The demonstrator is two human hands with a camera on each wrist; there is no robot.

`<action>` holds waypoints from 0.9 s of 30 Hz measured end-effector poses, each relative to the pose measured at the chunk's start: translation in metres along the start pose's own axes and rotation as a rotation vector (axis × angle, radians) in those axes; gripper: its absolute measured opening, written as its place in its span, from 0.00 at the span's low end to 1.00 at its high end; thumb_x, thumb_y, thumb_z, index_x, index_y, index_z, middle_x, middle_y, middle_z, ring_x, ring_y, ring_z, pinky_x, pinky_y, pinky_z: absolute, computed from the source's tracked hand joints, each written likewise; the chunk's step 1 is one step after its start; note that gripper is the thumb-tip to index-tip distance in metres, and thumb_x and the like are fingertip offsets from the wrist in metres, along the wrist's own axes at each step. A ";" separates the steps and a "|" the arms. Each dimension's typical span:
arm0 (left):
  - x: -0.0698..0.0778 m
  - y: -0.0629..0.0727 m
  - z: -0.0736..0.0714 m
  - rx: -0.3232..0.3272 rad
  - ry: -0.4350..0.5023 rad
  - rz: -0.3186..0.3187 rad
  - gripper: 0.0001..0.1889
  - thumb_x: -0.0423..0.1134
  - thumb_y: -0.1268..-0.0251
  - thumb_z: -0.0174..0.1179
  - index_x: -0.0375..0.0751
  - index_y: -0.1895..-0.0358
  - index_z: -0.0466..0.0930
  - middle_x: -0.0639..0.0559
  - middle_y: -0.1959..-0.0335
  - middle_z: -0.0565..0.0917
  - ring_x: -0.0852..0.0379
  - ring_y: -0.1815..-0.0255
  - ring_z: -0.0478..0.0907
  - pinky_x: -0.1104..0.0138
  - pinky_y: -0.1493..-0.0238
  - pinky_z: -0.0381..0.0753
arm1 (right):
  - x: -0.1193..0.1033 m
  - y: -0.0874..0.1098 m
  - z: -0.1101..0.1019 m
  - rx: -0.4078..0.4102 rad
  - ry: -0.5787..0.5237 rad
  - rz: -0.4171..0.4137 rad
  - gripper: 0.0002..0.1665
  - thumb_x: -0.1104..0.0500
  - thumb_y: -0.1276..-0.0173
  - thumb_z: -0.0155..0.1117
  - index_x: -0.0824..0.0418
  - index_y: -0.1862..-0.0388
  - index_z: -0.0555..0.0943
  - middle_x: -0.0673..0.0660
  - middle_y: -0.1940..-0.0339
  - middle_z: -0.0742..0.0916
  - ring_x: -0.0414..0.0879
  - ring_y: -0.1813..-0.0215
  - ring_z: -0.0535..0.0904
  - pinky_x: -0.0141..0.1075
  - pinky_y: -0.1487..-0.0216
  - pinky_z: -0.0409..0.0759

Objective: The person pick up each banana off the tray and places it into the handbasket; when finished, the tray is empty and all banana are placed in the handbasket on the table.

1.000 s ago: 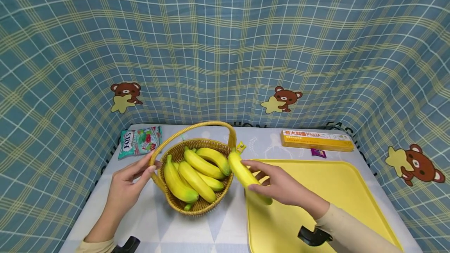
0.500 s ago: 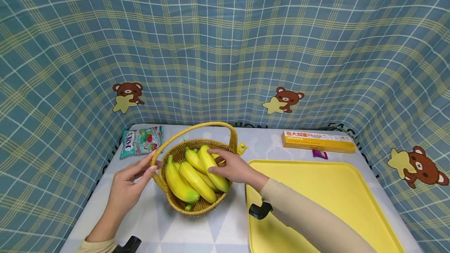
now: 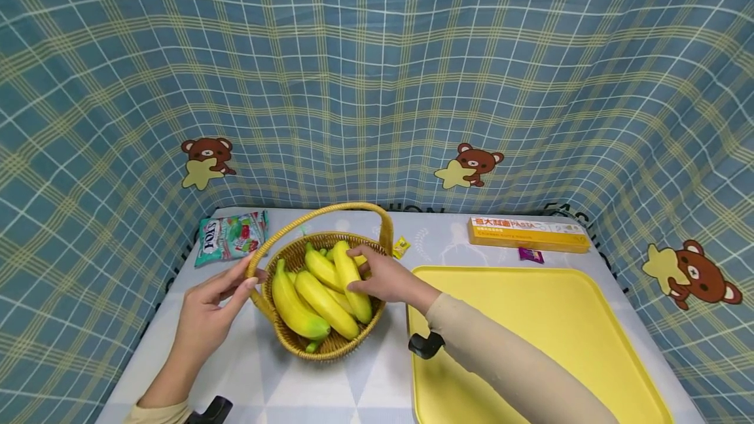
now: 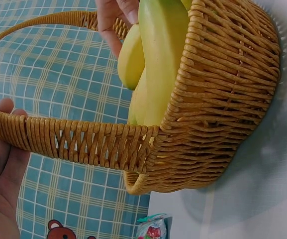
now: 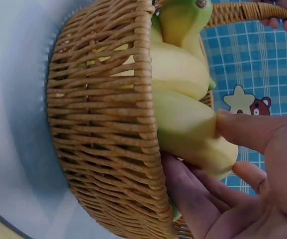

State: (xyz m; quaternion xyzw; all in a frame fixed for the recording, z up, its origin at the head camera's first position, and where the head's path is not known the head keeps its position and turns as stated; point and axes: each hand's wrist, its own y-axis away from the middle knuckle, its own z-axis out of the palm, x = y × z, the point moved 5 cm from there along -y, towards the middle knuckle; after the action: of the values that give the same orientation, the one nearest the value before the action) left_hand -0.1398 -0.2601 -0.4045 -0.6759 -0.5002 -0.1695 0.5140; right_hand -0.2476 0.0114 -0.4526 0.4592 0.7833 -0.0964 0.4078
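A woven wicker basket (image 3: 321,353) with a tall arched handle (image 4: 91,144) holds several yellow bananas (image 3: 326,304) with greenish ends. My left hand (image 3: 206,309) pinches the left side of that handle between thumb and fingers. At the basket's right side, my right hand (image 3: 385,277) grips a banana (image 3: 360,306) that lies across the tops of the others. In the right wrist view its thumb presses one side of the banana (image 5: 195,124), while the fingers reach down inside the basket wall. Part of the lower bananas is hidden beneath the upper ones.
A yellow tray (image 3: 506,326) lies right of the basket, under the right forearm. Behind it are a pasta box (image 3: 527,234) and a purple wrapped sweet (image 3: 531,255). A yellow wrapped sweet (image 3: 401,247) sits beside the basket; a green candy bag (image 3: 230,239) lies back left.
My right hand has carried the banana left from over the tray's edge into the basket, onto the other bananas. The left hand keeps its hold on the handle.
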 end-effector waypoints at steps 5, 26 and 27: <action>0.000 0.000 -0.001 0.003 -0.007 -0.001 0.29 0.19 0.37 0.64 0.41 0.33 0.79 0.54 0.56 0.89 0.72 0.53 0.83 0.81 0.51 0.80 | 0.000 0.004 -0.004 -0.010 0.064 0.020 0.41 0.53 0.28 0.68 0.55 0.22 0.62 0.60 0.38 0.83 0.51 0.41 0.82 0.40 0.49 0.85; -0.003 0.000 0.000 0.002 -0.001 0.015 0.29 0.18 0.38 0.64 0.39 0.33 0.79 0.50 0.56 0.90 0.72 0.53 0.83 0.81 0.51 0.80 | 0.000 0.011 -0.007 0.070 0.254 -0.005 0.49 0.50 0.33 0.73 0.52 0.18 0.61 0.68 0.26 0.70 0.58 0.38 0.78 0.49 0.41 0.81; -0.003 0.000 0.000 0.003 -0.001 0.016 0.29 0.17 0.38 0.64 0.39 0.33 0.79 0.50 0.56 0.90 0.72 0.53 0.83 0.81 0.51 0.80 | 0.000 0.011 -0.007 0.065 0.252 -0.004 0.49 0.50 0.33 0.73 0.52 0.18 0.60 0.68 0.26 0.69 0.58 0.37 0.78 0.49 0.40 0.81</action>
State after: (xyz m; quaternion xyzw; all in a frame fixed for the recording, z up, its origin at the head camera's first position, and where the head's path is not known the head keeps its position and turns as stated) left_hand -0.1411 -0.2613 -0.4068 -0.6794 -0.4951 -0.1644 0.5161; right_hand -0.2422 0.0213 -0.4455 0.4790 0.8257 -0.0641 0.2911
